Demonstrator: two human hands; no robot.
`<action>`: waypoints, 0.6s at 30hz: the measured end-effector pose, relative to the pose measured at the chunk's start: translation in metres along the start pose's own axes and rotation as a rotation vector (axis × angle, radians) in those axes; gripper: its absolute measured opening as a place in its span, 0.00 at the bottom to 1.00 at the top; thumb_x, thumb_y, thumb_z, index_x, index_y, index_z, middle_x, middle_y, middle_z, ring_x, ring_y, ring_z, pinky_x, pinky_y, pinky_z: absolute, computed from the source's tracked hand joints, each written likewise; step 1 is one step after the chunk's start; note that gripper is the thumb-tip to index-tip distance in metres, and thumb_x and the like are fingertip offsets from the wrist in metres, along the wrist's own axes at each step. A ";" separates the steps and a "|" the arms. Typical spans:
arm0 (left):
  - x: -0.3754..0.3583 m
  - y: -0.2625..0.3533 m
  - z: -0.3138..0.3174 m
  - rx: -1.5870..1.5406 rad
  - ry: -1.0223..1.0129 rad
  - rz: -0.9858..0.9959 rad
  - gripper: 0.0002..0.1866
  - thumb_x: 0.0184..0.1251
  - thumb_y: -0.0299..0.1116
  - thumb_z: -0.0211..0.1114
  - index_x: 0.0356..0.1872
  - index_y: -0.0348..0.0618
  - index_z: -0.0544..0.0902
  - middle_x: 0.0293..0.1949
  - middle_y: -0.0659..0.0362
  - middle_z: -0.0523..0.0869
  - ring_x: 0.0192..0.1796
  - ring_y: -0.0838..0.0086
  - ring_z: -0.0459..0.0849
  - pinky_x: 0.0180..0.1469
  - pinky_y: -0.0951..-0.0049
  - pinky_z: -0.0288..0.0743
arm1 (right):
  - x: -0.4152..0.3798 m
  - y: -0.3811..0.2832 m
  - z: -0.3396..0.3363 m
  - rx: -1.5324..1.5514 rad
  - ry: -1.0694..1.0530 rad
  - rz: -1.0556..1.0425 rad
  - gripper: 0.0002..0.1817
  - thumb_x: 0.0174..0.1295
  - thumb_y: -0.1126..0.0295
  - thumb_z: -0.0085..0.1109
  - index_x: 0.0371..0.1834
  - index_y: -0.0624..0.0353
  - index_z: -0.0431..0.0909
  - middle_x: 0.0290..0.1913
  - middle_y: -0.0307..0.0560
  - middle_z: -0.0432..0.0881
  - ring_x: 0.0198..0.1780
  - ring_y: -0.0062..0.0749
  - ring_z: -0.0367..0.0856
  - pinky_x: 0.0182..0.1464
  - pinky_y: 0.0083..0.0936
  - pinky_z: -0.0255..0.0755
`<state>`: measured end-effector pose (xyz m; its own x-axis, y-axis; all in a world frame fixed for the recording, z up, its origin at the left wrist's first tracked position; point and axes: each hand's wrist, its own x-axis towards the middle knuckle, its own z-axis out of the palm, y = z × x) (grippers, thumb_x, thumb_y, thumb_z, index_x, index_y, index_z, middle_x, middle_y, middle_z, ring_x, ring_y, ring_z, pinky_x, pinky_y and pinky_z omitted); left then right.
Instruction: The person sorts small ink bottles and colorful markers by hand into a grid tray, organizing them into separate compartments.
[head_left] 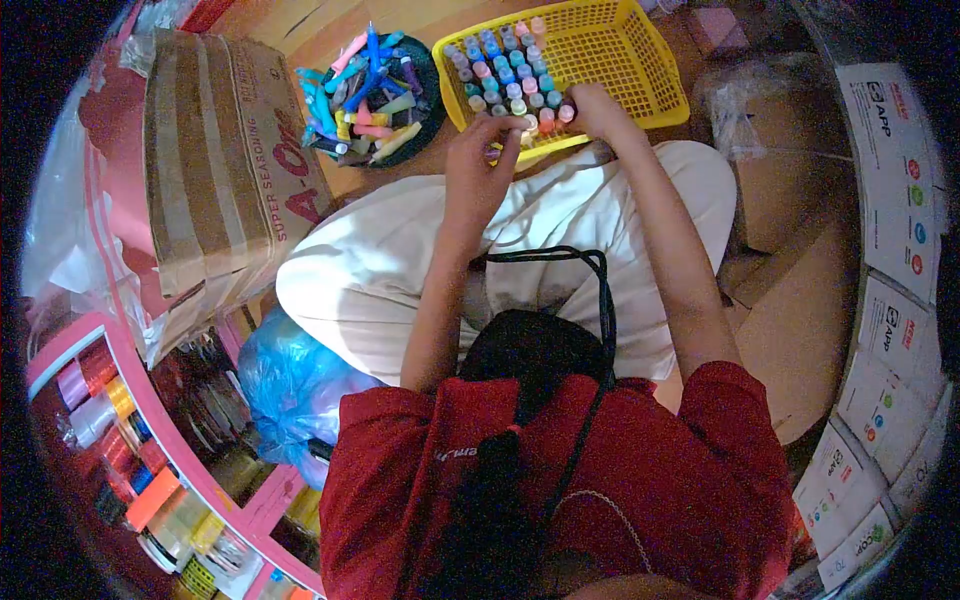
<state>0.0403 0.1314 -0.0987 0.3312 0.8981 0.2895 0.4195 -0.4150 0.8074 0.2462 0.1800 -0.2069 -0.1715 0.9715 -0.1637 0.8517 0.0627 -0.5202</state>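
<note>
Small bottles with coloured caps stand upright in close rows in the left half of a yellow plastic basket. My left hand is at the basket's near edge, thumb and fingertips closed on a pale-capped small bottle in the front row. On the right side of the rows, my right hand reaches over the near rim with curled fingers. Its fingertips are partly hidden, and I cannot make out what they hold. Left of the basket, a dark round tray holds a loose heap of coloured tubes with pointed tips.
A brown cardboard box stands on the left. Below it are a blue plastic bag and a pink-edged shelf with colourful rolls. White printed cartons line the right side. My crossed legs lie just before the basket.
</note>
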 end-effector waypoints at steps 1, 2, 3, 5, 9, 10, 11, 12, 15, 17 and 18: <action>0.000 -0.001 -0.001 -0.012 -0.018 -0.042 0.06 0.57 0.25 0.60 0.36 0.40 0.81 0.31 0.55 0.81 0.32 0.68 0.80 0.33 0.73 0.75 | 0.001 0.002 0.002 0.008 -0.007 0.004 0.20 0.34 0.64 0.72 0.30 0.64 0.78 0.31 0.58 0.80 0.35 0.52 0.79 0.40 0.38 0.73; 0.000 -0.001 -0.003 -0.024 -0.036 -0.083 0.07 0.58 0.26 0.61 0.37 0.40 0.81 0.32 0.55 0.82 0.34 0.69 0.80 0.38 0.73 0.74 | 0.002 0.006 0.004 0.016 -0.014 0.009 0.20 0.34 0.64 0.72 0.30 0.64 0.78 0.31 0.58 0.81 0.34 0.52 0.80 0.40 0.38 0.74; 0.000 -0.002 -0.004 -0.036 -0.053 -0.125 0.07 0.58 0.26 0.62 0.38 0.41 0.82 0.33 0.56 0.83 0.37 0.70 0.81 0.42 0.73 0.73 | 0.002 0.003 0.002 0.024 -0.021 0.012 0.20 0.34 0.64 0.72 0.30 0.64 0.79 0.31 0.58 0.81 0.34 0.52 0.80 0.39 0.37 0.74; -0.002 -0.010 -0.005 -0.034 -0.049 -0.098 0.07 0.58 0.26 0.61 0.38 0.40 0.82 0.33 0.55 0.83 0.37 0.71 0.81 0.42 0.73 0.73 | 0.000 -0.001 -0.003 0.048 -0.043 0.029 0.20 0.33 0.65 0.72 0.30 0.65 0.79 0.33 0.61 0.80 0.37 0.52 0.80 0.42 0.38 0.74; -0.002 -0.013 -0.009 0.017 -0.049 -0.097 0.07 0.60 0.26 0.60 0.38 0.39 0.81 0.33 0.55 0.83 0.37 0.72 0.81 0.42 0.74 0.73 | 0.008 0.012 0.010 0.041 -0.042 0.066 0.26 0.31 0.65 0.74 0.34 0.67 0.78 0.38 0.62 0.79 0.42 0.53 0.78 0.46 0.39 0.73; -0.003 -0.014 -0.009 -0.006 -0.045 -0.108 0.07 0.60 0.26 0.60 0.39 0.38 0.81 0.33 0.55 0.83 0.37 0.73 0.81 0.42 0.74 0.73 | 0.011 0.016 0.013 0.051 -0.060 0.077 0.27 0.30 0.64 0.74 0.35 0.68 0.77 0.39 0.63 0.79 0.43 0.53 0.78 0.46 0.39 0.73; -0.003 -0.017 -0.010 -0.029 -0.040 -0.120 0.07 0.61 0.26 0.60 0.39 0.38 0.81 0.34 0.55 0.83 0.37 0.73 0.81 0.42 0.75 0.74 | 0.012 0.020 0.015 0.061 -0.077 0.088 0.28 0.30 0.64 0.74 0.36 0.68 0.77 0.40 0.63 0.79 0.43 0.53 0.78 0.46 0.39 0.72; -0.004 -0.018 -0.010 -0.053 -0.036 -0.131 0.08 0.61 0.27 0.59 0.39 0.37 0.81 0.34 0.56 0.83 0.37 0.73 0.81 0.42 0.75 0.74 | 0.012 0.017 0.012 0.071 -0.095 0.099 0.29 0.30 0.63 0.75 0.37 0.68 0.76 0.41 0.63 0.79 0.44 0.53 0.78 0.46 0.39 0.72; -0.003 -0.017 -0.012 -0.082 0.036 -0.099 0.06 0.56 0.24 0.61 0.35 0.39 0.82 0.32 0.54 0.82 0.33 0.68 0.80 0.39 0.71 0.72 | 0.005 0.009 0.001 0.096 -0.105 0.142 0.29 0.30 0.62 0.75 0.36 0.68 0.76 0.40 0.63 0.79 0.44 0.52 0.78 0.46 0.38 0.72; -0.002 -0.014 -0.019 -0.106 0.052 -0.123 0.07 0.57 0.25 0.60 0.36 0.39 0.82 0.32 0.54 0.82 0.34 0.69 0.81 0.40 0.72 0.72 | 0.008 0.017 0.007 0.080 -0.084 0.097 0.31 0.31 0.58 0.74 0.40 0.65 0.76 0.40 0.59 0.80 0.42 0.50 0.79 0.44 0.36 0.73; -0.002 -0.013 -0.024 -0.119 0.062 -0.135 0.07 0.57 0.25 0.60 0.37 0.39 0.81 0.33 0.54 0.83 0.35 0.69 0.81 0.41 0.73 0.73 | 0.009 0.023 0.010 0.071 -0.074 0.072 0.32 0.32 0.56 0.74 0.42 0.63 0.76 0.39 0.57 0.81 0.41 0.48 0.80 0.43 0.36 0.73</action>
<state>0.0142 0.1384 -0.0977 0.2245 0.9532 0.2025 0.3528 -0.2733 0.8949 0.2590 0.1878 -0.2290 -0.1490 0.9533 -0.2628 0.8264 -0.0259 -0.5625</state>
